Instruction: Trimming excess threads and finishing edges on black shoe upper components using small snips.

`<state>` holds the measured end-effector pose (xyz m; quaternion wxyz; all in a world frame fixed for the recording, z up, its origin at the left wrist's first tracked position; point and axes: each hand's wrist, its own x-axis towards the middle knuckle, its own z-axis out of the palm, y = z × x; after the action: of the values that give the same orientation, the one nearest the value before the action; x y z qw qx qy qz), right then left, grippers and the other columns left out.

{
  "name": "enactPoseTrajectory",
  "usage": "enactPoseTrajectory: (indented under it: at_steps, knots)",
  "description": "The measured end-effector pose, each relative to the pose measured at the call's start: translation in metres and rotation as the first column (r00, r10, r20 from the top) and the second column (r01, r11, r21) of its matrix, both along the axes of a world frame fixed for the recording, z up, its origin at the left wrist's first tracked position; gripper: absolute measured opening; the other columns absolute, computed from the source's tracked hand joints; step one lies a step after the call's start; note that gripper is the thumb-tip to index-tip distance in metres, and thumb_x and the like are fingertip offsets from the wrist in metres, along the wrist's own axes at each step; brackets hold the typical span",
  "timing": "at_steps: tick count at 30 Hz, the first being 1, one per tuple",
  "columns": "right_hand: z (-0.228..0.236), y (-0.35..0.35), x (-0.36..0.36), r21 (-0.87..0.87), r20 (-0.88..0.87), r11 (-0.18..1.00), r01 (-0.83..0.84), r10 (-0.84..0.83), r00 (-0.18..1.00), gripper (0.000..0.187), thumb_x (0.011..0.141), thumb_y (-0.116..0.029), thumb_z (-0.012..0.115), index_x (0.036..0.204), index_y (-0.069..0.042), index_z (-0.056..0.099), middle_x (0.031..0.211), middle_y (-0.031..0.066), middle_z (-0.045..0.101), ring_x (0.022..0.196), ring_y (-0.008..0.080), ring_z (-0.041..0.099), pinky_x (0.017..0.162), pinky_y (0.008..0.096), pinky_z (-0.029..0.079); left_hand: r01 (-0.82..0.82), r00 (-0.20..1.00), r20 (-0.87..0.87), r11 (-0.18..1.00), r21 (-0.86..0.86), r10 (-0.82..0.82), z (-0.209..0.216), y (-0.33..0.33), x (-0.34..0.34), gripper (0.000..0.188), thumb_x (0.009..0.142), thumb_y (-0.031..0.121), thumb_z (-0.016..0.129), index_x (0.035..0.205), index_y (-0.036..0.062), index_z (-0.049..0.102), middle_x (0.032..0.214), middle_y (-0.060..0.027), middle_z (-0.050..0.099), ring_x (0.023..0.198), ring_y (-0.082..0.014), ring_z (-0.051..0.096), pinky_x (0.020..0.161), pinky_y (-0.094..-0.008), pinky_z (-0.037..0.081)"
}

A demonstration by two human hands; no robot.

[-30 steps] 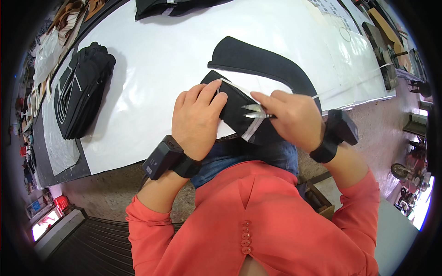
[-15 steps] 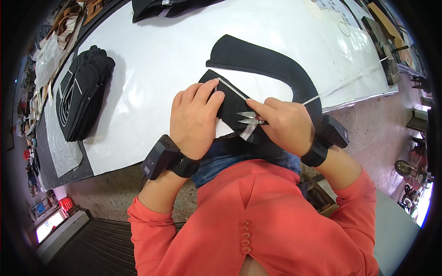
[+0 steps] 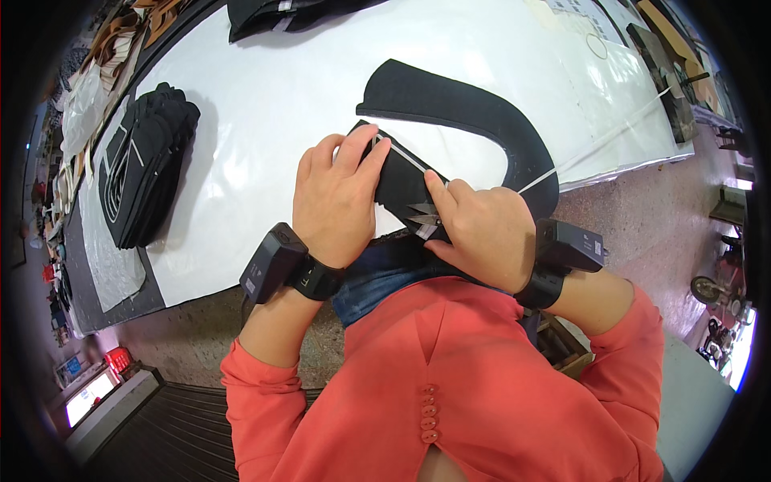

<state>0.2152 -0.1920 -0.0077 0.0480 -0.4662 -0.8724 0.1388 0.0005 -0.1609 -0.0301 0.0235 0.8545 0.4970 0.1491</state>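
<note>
A black curved fabric piece arches over the table toward my body, its near end under my hands. Narrow white tape runs along the edge of that end. My left hand lies palm down there, thumb and index fingertip closing on the tape at the corner. My right hand holds small scissors, blades apart and pointing left, handles hidden in the palm. Its index finger presses on the tape farther along. From beyond this hand the tape stretches taut to the table's right side.
A stack of black pieces with white-taped edges stands at the left. Another black bundle lies at the far edge. A dark stand with a rod sits at the right table edge. Clear plastic hangs over the left corner.
My right hand has shifted slightly left and turned, and the scissors have come with it. The white strip below the blades is now mostly covered. My left hand has edged slightly up and left.
</note>
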Motion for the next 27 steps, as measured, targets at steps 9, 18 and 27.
enactPoseTrajectory:
  at_steps: [9,18,27]
  knots:
    - [0.019,0.027,0.022,-0.050,0.156,0.997,-0.050,0.057,0.986,0.060,0.076,-0.027,0.081,0.132,-0.015,0.061,0.085,0.0071,0.064,0.071,0.0262,0.067,0.061,0.0384,0.051,-0.038,0.995,-0.088,0.999,-0.020,0.036,0.008,-0.036,-0.012,0.052,0.085,0.022,0.073,0.133,0.0084,0.061,0.140,-0.0036,0.058,0.132,-0.0332,0.048,0.113,-0.0513,0.033]
    - [0.001,0.041,0.025,-0.309,-0.302,0.943,0.121,-0.218,0.928,0.027,0.085,-0.028,0.074,0.084,-0.002,0.069,0.071,0.0188,0.066,0.067,0.0386,0.066,0.061,0.0444,0.050,-0.165,0.986,0.015,0.986,-0.026,0.165,0.003,-0.066,-0.011,0.049,0.085,0.015,0.071,0.132,0.0064,0.062,0.139,-0.0096,0.057,0.129,-0.0356,0.049,0.111,-0.0518,0.035]
    - [0.006,0.048,0.025,-0.385,-0.282,0.917,0.108,-0.228,0.932,0.024,0.083,-0.023,0.073,0.082,0.001,0.070,0.075,0.0204,0.066,0.072,0.0387,0.066,0.065,0.0443,0.051,-0.007,0.978,0.206,0.999,-0.051,0.018,-0.010,-0.059,0.022,0.044,0.082,0.010,0.074,0.126,0.0091,0.067,0.133,-0.0150,0.057,0.123,-0.0362,0.054,0.104,-0.0498,0.043]
